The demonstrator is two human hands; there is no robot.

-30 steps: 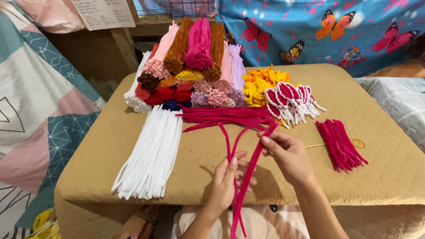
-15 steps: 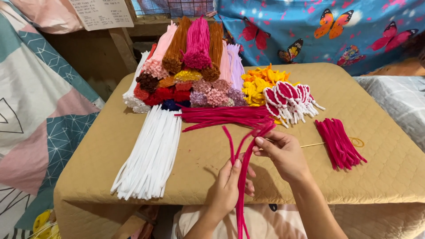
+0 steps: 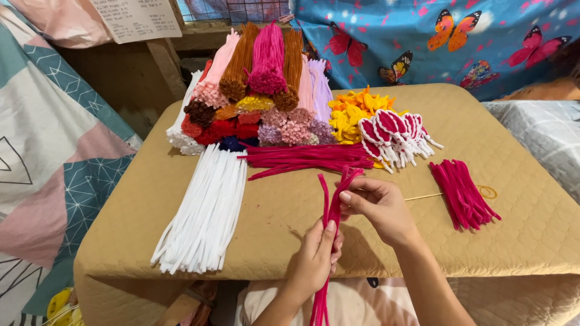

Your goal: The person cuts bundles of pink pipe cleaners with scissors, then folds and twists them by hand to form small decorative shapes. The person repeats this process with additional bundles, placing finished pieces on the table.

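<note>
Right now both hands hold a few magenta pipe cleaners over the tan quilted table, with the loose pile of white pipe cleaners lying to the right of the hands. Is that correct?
Not quite. The left hand and right hand do hold the magenta pipe cleaners over the tan quilted table, but the head view shows the white pipe cleaners lying to the left of the hands, not the right.

we see magenta pipe cleaners (image 3: 331, 211), white pipe cleaners (image 3: 202, 211), a tan quilted tabletop (image 3: 519, 241), a blue butterfly-print cloth (image 3: 483, 42).
</note>
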